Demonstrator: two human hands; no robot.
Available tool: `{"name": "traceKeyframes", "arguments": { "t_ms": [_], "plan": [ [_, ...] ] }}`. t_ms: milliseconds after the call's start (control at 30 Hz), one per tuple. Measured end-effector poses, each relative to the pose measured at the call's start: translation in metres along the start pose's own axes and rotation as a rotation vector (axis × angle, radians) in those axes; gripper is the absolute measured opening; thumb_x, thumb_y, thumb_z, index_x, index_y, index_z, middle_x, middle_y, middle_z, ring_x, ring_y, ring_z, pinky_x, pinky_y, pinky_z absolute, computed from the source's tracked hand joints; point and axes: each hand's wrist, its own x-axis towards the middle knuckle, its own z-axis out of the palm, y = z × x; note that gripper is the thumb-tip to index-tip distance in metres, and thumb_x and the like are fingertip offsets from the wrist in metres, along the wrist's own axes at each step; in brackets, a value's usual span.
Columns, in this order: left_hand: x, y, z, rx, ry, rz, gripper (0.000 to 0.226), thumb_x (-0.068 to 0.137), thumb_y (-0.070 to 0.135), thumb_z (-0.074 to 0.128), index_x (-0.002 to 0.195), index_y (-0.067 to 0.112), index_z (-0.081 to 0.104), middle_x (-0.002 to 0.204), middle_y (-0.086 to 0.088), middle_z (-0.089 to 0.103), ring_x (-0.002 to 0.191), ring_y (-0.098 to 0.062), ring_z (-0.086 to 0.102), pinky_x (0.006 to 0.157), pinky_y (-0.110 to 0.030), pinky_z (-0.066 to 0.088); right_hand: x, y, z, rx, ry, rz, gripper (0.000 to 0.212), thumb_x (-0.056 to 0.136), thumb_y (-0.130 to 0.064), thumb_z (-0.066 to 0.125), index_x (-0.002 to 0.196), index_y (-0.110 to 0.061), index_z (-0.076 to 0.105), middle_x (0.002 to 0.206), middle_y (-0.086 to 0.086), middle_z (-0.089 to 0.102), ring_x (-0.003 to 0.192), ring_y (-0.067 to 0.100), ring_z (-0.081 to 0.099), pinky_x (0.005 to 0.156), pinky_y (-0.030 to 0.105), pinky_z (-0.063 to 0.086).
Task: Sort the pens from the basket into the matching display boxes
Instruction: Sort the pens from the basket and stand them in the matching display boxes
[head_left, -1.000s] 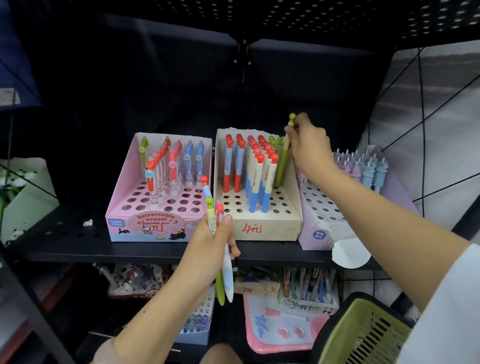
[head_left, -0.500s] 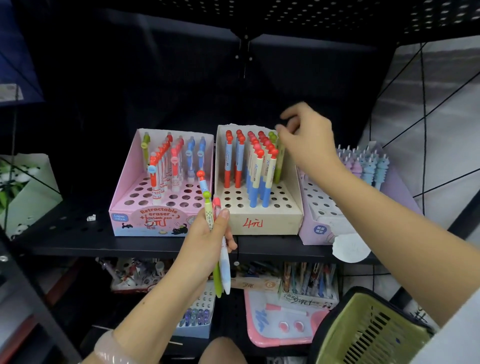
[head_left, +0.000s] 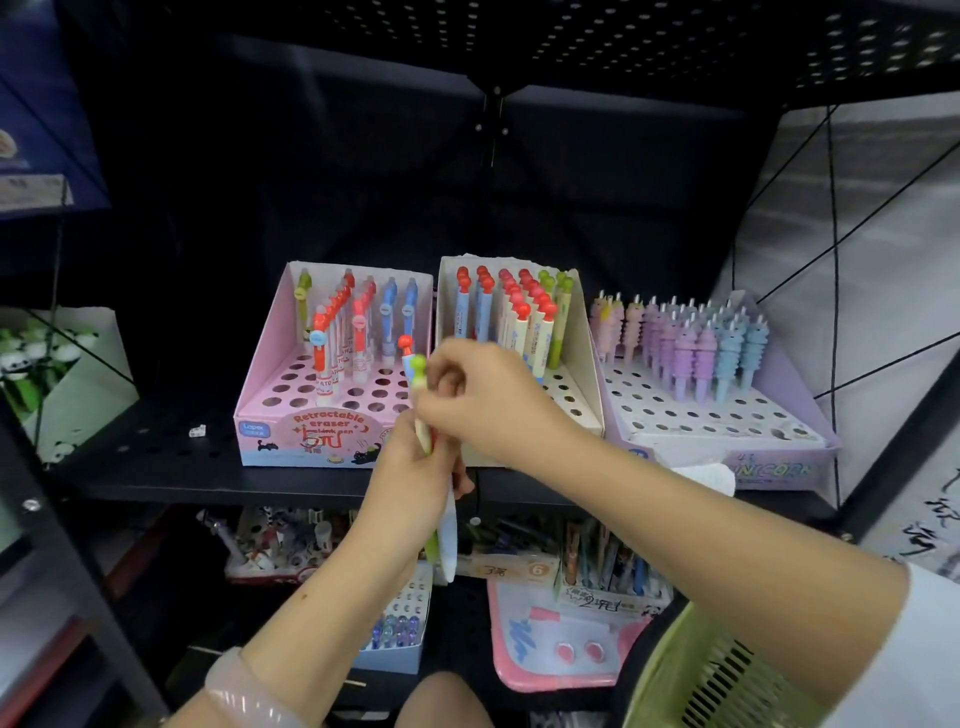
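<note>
Hands meeting over the pens!
Left hand (head_left: 410, 467) gripping a pen bundle (head_left: 422, 410); right hand (head_left: 488, 395) pinching at its tops, cream display box (head_left: 582, 364) just behind.

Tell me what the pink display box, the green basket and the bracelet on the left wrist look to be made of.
Pink display box: printed cardboard, matte, with folded walls and punched holes. Green basket: moulded plastic, going by its slotted wall and even colour. Bracelet: pale, translucent and glossy, perhaps jade, glass or resin; the look leaves it open.

Black perforated shelf (head_left: 156, 441): pink box (head_left: 270, 384), cream box (head_left: 576, 374), purple box (head_left: 727, 421) side by side; small white scrap (head_left: 197, 430).
</note>
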Motion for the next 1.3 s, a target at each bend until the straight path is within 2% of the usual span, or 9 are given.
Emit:
{"name": "traceKeyframes", "arguments": {
  "t_ms": [167,300,400,567,733,967,1067,1167,1300],
  "plan": [
    [-0.004,-0.002,-0.004,-0.053,-0.048,-0.059,0.015,0.096,0.027,0.046,0.085,0.016,0.048,0.055,0.006,0.052,0.047,-0.004,0.054,0.046,-0.014,0.043,0.026,-0.006,-0.055,0.381,0.49,0.005,0.012,0.092,-0.015,0.05,0.082,-0.011,0.051,0.076,0.019,0.065,0.071,0.03,0.067,0.063,0.041,0.056],
    [-0.002,-0.003,-0.005,-0.071,-0.048,-0.108,0.019,0.097,0.029,0.043,0.086,0.015,0.05,0.062,0.003,0.053,0.049,-0.004,0.055,0.05,-0.018,0.045,0.041,0.01,-0.107,0.299,0.812,-0.093,0.016,0.095,-0.016,0.044,0.082,-0.025,0.043,0.071,0.001,0.064,0.066,0.01,0.065,0.059,0.028,0.054],
    [0.0,-0.002,-0.004,-0.088,-0.052,-0.097,0.021,0.098,0.028,0.041,0.083,0.014,0.048,0.062,0.001,0.053,0.048,-0.004,0.055,0.048,-0.016,0.045,0.046,0.034,-0.121,0.135,0.889,-0.031,0.007,0.095,-0.018,0.045,0.088,-0.02,0.044,0.07,-0.004,0.058,0.07,0.02,0.063,0.071,0.043,0.054],
    [-0.001,-0.002,-0.003,-0.098,-0.064,-0.094,0.024,0.096,0.033,0.044,0.083,0.014,0.049,0.049,0.009,0.054,0.047,-0.006,0.057,0.048,-0.015,0.047,0.049,0.068,-0.119,0.19,0.979,0.068,0.004,0.096,-0.016,0.041,0.098,-0.013,0.043,0.072,-0.001,0.061,0.065,0.013,0.061,0.07,0.044,0.055],
    [0.002,-0.004,-0.001,-0.118,-0.059,-0.116,0.027,0.095,0.034,0.044,0.081,0.012,0.051,0.048,0.007,0.056,0.048,-0.01,0.061,0.049,-0.018,0.05,0.048,0.095,-0.093,-0.022,0.74,0.095,0.018,0.097,-0.017,0.044,0.107,-0.003,0.047,0.072,0.001,0.058,0.073,0.03,0.064,0.071,0.05,0.053],
    [0.003,-0.009,0.002,-0.133,-0.07,-0.128,0.027,0.095,0.033,0.044,0.081,0.012,0.05,0.048,0.006,0.057,0.048,-0.011,0.061,0.048,-0.018,0.049,0.055,0.108,-0.071,-0.127,0.588,0.06,0.014,0.097,-0.021,0.045,0.105,-0.009,0.045,0.078,0.01,0.065,0.068,0.024,0.066,0.064,0.044,0.055],
    [0.003,-0.009,0.002,-0.132,-0.072,-0.122,0.026,0.095,0.033,0.045,0.081,0.012,0.05,0.049,0.007,0.057,0.049,-0.011,0.061,0.048,-0.018,0.048,0.054,0.111,-0.062,-0.206,0.445,0.06,0.014,0.097,-0.022,0.047,0.104,-0.011,0.045,0.074,0.003,0.061,0.058,0.012,0.058,0.051,0.027,0.049],
    [0.003,-0.009,0.0,-0.139,-0.08,-0.115,0.025,0.094,0.034,0.046,0.083,0.012,0.051,0.049,0.006,0.057,0.049,-0.01,0.061,0.049,-0.017,0.048,0.05,0.114,-0.056,-0.248,0.296,0.128,0.017,0.096,-0.023,0.049,0.103,-0.007,0.049,0.072,0.005,0.058,0.064,0.021,0.06,0.059,0.036,0.052],
    [0.004,-0.007,-0.005,-0.169,-0.057,-0.125,0.028,0.093,0.034,0.048,0.082,0.008,0.051,0.049,0.002,0.059,0.051,-0.016,0.065,0.049,-0.02,0.051,0.049,0.098,-0.066,-0.184,0.498,0.129,0.018,0.092,-0.024,0.055,0.106,-0.012,0.052,0.076,-0.011,0.053,0.066,0.001,0.053,0.062,0.019,0.045]
  ]
}}
